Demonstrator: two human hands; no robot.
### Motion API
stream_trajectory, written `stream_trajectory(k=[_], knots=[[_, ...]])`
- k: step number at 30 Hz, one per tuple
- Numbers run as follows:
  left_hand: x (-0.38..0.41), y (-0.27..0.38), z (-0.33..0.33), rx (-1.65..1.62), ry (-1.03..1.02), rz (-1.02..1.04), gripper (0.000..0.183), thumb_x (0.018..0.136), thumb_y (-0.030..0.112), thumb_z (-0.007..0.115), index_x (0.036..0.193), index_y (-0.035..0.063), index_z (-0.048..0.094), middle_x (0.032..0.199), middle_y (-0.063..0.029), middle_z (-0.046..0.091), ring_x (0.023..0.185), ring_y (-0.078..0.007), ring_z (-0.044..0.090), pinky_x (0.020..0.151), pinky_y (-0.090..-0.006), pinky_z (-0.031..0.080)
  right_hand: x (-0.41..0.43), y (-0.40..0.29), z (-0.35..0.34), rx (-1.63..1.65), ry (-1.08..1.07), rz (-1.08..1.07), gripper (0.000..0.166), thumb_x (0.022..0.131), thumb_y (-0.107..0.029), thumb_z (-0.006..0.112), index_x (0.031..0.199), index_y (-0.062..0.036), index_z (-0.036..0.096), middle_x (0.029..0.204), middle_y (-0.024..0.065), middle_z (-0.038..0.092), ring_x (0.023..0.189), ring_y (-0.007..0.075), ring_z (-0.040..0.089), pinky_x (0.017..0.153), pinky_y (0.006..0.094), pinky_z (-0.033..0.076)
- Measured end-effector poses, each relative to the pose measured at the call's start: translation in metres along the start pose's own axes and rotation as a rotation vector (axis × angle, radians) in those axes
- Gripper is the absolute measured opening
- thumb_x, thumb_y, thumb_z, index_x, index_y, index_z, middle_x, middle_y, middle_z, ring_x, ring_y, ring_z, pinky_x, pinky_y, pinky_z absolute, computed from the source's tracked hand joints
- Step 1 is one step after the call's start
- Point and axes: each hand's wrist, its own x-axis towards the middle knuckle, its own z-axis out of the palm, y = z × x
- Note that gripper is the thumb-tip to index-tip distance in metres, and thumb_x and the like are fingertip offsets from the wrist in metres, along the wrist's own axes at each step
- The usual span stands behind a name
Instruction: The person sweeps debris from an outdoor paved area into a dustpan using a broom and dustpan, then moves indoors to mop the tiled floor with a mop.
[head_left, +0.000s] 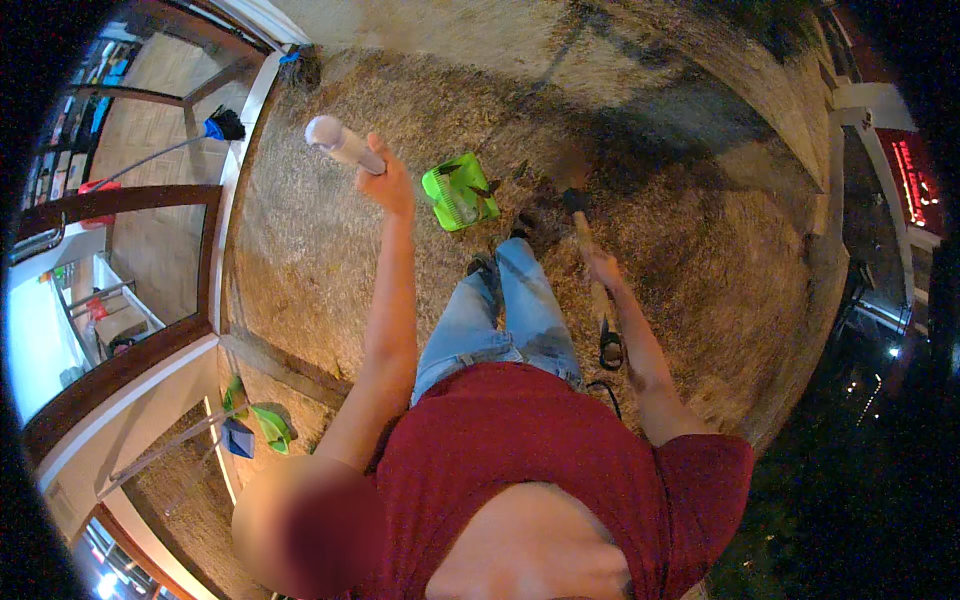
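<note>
My left hand (388, 184) is closed around a pale, round-ended handle (341, 142), held up at the upper left. Just right of that hand a bright green dustpan (459, 196) rests on the ground, with dark leaf-like debris in it. Whether the pale handle joins the dustpan cannot be told. My right hand (604, 270) grips the light stick of a broom or brush (583, 229), which has a dark collar at its far end and a blurred brownish head beyond it. A black loop hangs at the near end of the stick.
Rough brown ground (315, 262) surrounds my feet. At the left is a glazed door with a dark frame (214, 262); a blue-headed broom (223, 125) shows beside its threshold. A green long-handled dustpan (271, 429) stands lower left, next to a blue-grey one (238, 439).
</note>
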Motion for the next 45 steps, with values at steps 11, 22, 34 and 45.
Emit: stream_trajectory(k=[11, 22, 34, 45], knots=[[0.0, -0.001, -0.013, -0.002, 0.08, 0.0, 0.039, 0.08, 0.019, 0.05, 0.047, -0.0001, 0.045, 0.038, 0.0015, 0.034, 0.039, -0.0045, 0.031, 0.035, -0.0251, 0.023, -0.078, -0.007, 0.009, 0.238, -0.171, 0.177, 0.037, 0.078, -0.029, 0.048, 0.106, -0.0075, 0.043, 0.064, 0.0067, 0.049, 0.044, 0.0122, 0.044, 0.038, 0.026, 0.038], [-0.008, 0.007, -0.002, 0.067, 0.124, -0.145, 0.033, 0.08, 0.017, 0.05, 0.052, 0.0, 0.046, 0.043, 0.0029, 0.035, 0.043, -0.0041, 0.033, 0.037, -0.0249, 0.024, 0.091, -0.169, 0.004, 0.029, -0.379, -0.521, 0.024, 0.076, -0.024, 0.051, 0.091, -0.0049, 0.052, 0.057, 0.0064, 0.051, 0.042, 0.0147, 0.049, 0.036, 0.0293, 0.04], [0.006, 0.0, 0.026, 0.279, 0.298, -0.058, 0.037, 0.081, 0.02, 0.047, 0.049, 0.001, 0.042, 0.043, 0.002, 0.034, 0.042, -0.0072, 0.031, 0.037, -0.0281, 0.024, 0.02, -0.13, -0.061, -0.382, -0.544, -0.023, 0.047, 0.077, -0.024, 0.051, 0.117, -0.0036, 0.037, 0.078, 0.009, 0.053, 0.052, 0.0147, 0.052, 0.045, 0.0283, 0.044], [-0.06, 0.024, -0.022, 0.201, 0.4, -0.462, 0.031, 0.078, 0.022, 0.052, 0.054, 0.0027, 0.047, 0.048, 0.0042, 0.038, 0.048, -0.0041, 0.04, 0.04, -0.0242, 0.03, 0.064, -0.157, -0.08, -0.265, -0.549, 0.117, 0.042, 0.079, -0.022, 0.051, 0.115, -0.0096, 0.035, 0.059, 0.008, 0.046, 0.04, 0.0146, 0.043, 0.034, 0.0274, 0.035]])
